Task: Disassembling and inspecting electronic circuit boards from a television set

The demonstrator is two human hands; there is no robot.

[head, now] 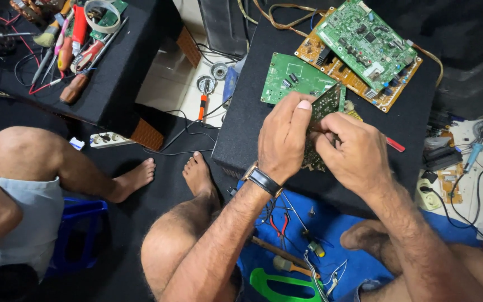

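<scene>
A single view is given, taken from the head and faced steeply downward; the hands are seen close, the floor perhaps slightly farther.

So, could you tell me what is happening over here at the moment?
A seated person holds a small green circuit board upright in both hands: the left hand grips its left edge, the right hand works at its lower right. They hold it above a black carpeted box, where a flat green circuit board and a green board stacked on an orange one lie. A second person's bare legs are at the left, beside a box of screwdrivers.
</scene>
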